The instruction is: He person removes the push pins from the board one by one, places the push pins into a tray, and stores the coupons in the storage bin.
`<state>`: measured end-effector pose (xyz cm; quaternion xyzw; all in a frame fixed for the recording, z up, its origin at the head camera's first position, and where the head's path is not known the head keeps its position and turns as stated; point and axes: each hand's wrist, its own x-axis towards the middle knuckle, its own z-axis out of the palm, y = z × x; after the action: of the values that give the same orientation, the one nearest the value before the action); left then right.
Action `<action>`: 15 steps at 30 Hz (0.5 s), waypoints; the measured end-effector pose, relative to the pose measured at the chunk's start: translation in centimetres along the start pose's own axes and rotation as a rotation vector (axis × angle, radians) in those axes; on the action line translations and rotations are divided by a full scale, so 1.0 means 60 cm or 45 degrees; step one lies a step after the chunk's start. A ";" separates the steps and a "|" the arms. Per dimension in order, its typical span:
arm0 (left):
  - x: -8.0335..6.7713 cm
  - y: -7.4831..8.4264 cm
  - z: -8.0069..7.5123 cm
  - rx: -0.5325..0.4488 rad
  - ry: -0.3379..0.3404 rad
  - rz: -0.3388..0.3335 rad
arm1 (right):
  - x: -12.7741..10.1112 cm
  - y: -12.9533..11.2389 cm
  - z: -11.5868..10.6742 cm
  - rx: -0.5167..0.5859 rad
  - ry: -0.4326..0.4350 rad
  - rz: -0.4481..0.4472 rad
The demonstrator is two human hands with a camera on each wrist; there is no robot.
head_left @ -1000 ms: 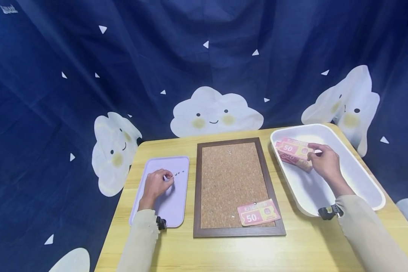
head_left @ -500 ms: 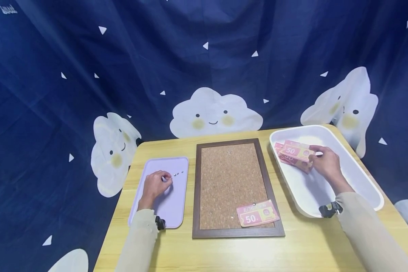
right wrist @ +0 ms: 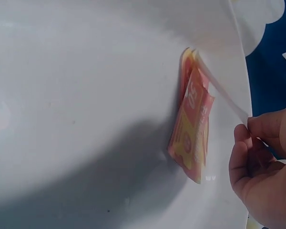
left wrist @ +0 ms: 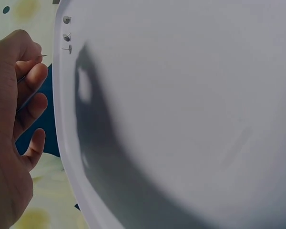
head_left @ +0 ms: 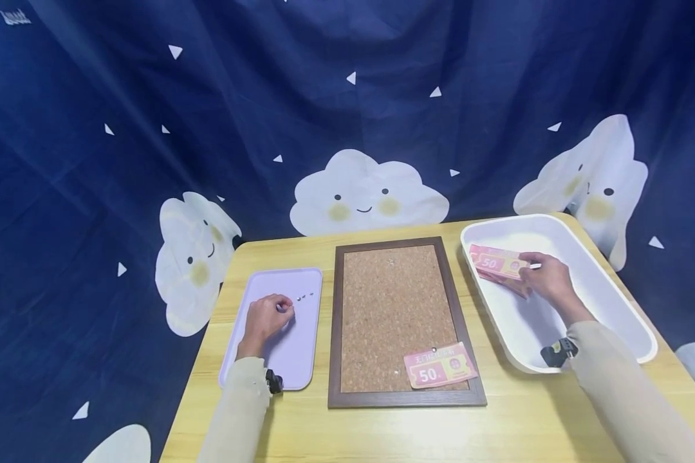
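Over the lilac tray, my left hand pinches a thumbtack between thumb and forefinger, its point sticking out. Several thumbtacks lie by the tray's edge. My right hand pinches the end of a pink paper coupon marked 50, inside the white basin. In the right wrist view that coupon is seen edge-on, lifted at the held end. More coupons lie beneath it in a loose stack.
A cork board with a dark frame lies between tray and basin. One coupon sits at its lower right under a tack, slightly over the frame. Behind the wooden table hangs a blue curtain with clouds.
The coupon in my right hand has risen slightly, then come down and left over the stack, with the hand shifting along. My left hand stays nearly in place.
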<state>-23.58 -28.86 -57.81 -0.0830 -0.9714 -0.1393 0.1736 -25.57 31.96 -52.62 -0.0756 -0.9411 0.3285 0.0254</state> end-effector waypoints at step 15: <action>-0.004 0.006 0.006 0.013 -0.124 -0.130 | 0.014 0.020 0.010 -0.120 -0.213 -0.001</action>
<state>-23.39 -28.47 -58.13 -0.0390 -0.9823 -0.1389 0.1193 -26.30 32.62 -53.84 -0.0487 -0.9544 0.2890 -0.0568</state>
